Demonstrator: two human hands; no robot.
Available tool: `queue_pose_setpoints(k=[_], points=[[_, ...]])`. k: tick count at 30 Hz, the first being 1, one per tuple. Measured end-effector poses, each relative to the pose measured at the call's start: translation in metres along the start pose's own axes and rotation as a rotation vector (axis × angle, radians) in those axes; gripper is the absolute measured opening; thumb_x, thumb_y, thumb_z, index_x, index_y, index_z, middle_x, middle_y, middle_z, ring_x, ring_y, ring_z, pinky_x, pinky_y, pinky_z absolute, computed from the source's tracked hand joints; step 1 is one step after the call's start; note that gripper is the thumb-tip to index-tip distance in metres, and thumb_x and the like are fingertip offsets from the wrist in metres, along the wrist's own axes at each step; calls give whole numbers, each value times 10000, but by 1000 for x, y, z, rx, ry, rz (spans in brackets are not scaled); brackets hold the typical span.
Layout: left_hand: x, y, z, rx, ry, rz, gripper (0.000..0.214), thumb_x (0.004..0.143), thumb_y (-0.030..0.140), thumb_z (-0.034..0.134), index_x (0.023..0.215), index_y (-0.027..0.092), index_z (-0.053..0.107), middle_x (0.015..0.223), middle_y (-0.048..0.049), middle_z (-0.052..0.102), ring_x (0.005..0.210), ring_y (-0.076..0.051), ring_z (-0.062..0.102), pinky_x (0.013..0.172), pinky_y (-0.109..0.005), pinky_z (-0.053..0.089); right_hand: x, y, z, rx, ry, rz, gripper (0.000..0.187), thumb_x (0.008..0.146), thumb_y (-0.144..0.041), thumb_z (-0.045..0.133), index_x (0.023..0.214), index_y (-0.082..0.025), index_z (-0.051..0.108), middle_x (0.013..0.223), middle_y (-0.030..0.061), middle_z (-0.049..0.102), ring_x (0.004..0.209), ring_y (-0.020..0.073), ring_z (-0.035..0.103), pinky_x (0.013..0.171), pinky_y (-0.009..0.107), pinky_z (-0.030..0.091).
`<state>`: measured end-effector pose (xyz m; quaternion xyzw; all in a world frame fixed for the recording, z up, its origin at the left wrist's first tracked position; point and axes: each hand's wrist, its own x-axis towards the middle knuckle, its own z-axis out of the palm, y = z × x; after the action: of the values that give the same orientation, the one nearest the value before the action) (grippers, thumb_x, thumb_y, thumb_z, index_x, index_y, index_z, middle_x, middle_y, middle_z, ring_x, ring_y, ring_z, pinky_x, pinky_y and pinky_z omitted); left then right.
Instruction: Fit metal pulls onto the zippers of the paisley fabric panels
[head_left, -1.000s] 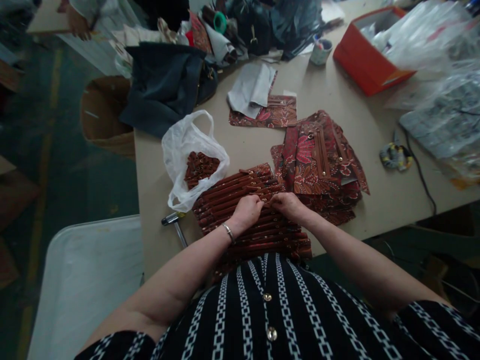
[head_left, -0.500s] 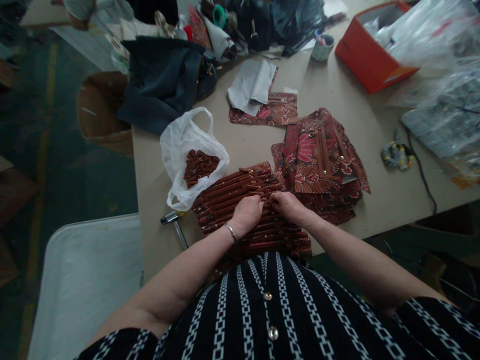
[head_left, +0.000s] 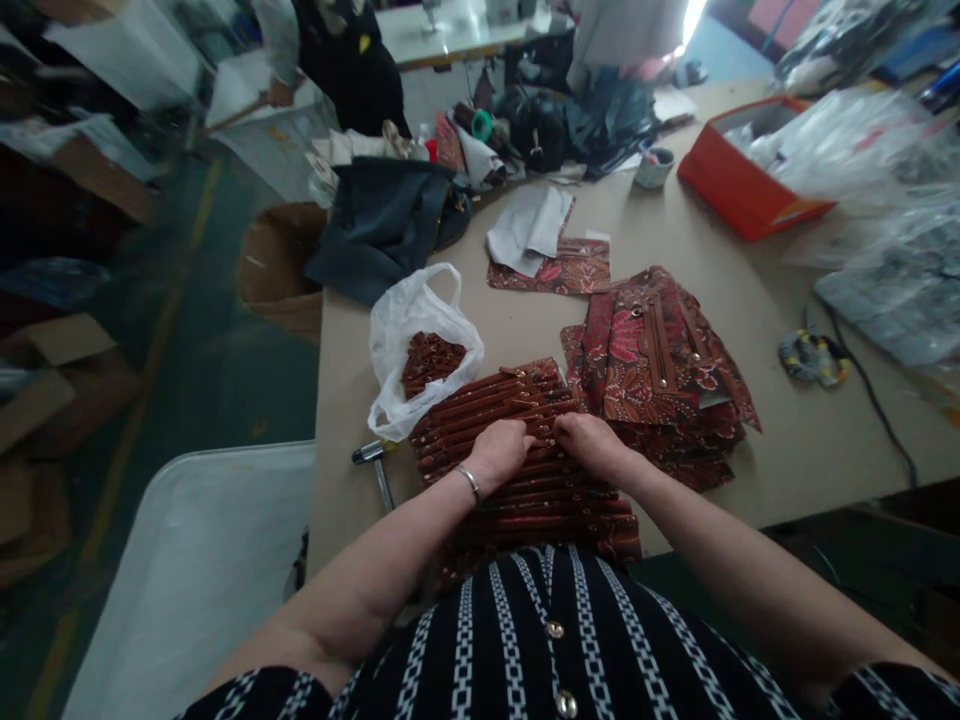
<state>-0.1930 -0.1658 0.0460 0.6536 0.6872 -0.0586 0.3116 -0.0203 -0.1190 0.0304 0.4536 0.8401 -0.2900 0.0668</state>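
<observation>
A fanned stack of brown zipper panels (head_left: pixel 491 405) lies on the beige table (head_left: pixel 735 265) at its near edge. My left hand (head_left: pixel 501 450) rests on the stack with fingers curled, pinching at one zipper. My right hand (head_left: pixel 592 442) meets it from the right, fingers also closed on the same strip; what sits between the fingertips is too small to name. A silver bracelet (head_left: pixel 470 482) circles my left wrist. A pile of red floral fabric pieces with zippers (head_left: pixel 660 360) lies just right of my hands.
A white plastic bag (head_left: pixel 416 335) holding small brown parts sits left of the stack, with a small hammer (head_left: pixel 375 465) below it. An orange box (head_left: pixel 739 190), a cup (head_left: pixel 651 168), dark cloth (head_left: pixel 386 225) and a cable (head_left: pixel 862 380) lie farther off. A white bin (head_left: pixel 187 570) stands at the left.
The view has tilted up and shifted, showing more of the room behind the table. Both hands stay together on the zipper stack with hardly any movement.
</observation>
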Motion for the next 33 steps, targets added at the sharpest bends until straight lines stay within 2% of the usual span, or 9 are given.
queue_pose_setpoints(k=[4,8,11,14,17,21,26,30,33], points=[[-10,-4,-5,-466,98,4,378,844,480,426,773,157,610,752,-56,636,716,-164,589,694,-275,461,-4,-19,5,270,142,-138,194,848,-244,473,934,-208,643,903,41,647,812,148,591,745,247,425],[-17,7,-1,-1099,20,-94,539,831,629,311,854,149,554,661,-3,537,498,-93,471,459,-213,391,-4,-44,17,561,231,-251,218,803,-226,529,998,-202,626,958,51,637,878,166,585,812,278,447],[-21,13,4,-1346,20,-164,570,771,702,363,845,156,511,658,16,487,465,-71,424,379,-171,315,-4,-49,26,618,240,-285,173,805,-216,527,927,-215,649,920,47,623,861,165,578,793,277,454],[-25,14,8,-1423,15,-201,557,756,706,401,860,166,493,669,24,470,468,-61,414,359,-148,285,-5,-46,31,592,175,-279,142,805,-226,533,857,-213,665,870,43,604,792,155,570,730,266,455],[-26,13,9,-1437,-33,-216,556,766,702,392,891,170,498,656,26,472,432,-54,403,338,-146,266,-7,-44,29,636,114,-265,112,748,-196,579,834,-194,652,865,34,611,810,154,562,767,275,446],[-24,9,6,-1476,-165,-215,596,778,710,344,872,151,526,571,27,468,363,-51,381,307,-150,225,-8,-41,17,811,24,-99,86,724,-248,581,698,-168,567,688,-15,591,666,122,538,664,250,444],[-21,1,3,-1434,-323,-316,515,829,625,363,818,135,521,528,9,510,342,-55,400,309,-152,215,-14,-26,5,790,119,17,138,747,-297,551,687,-173,542,594,-44,548,559,94,479,559,214,395],[-21,0,7,-1358,-394,-230,298,829,443,505,768,152,505,549,35,505,364,-40,412,328,-144,219,-21,-17,0,658,157,-47,112,739,-263,564,695,-165,599,618,-34,578,585,89,478,604,212,398],[-18,5,7,-1281,-409,-184,242,802,383,538,718,161,490,542,49,485,382,-40,414,351,-151,228,-25,-12,-4,679,130,-17,128,718,-280,589,712,-157,623,628,-28,594,582,89,489,587,206,407]])
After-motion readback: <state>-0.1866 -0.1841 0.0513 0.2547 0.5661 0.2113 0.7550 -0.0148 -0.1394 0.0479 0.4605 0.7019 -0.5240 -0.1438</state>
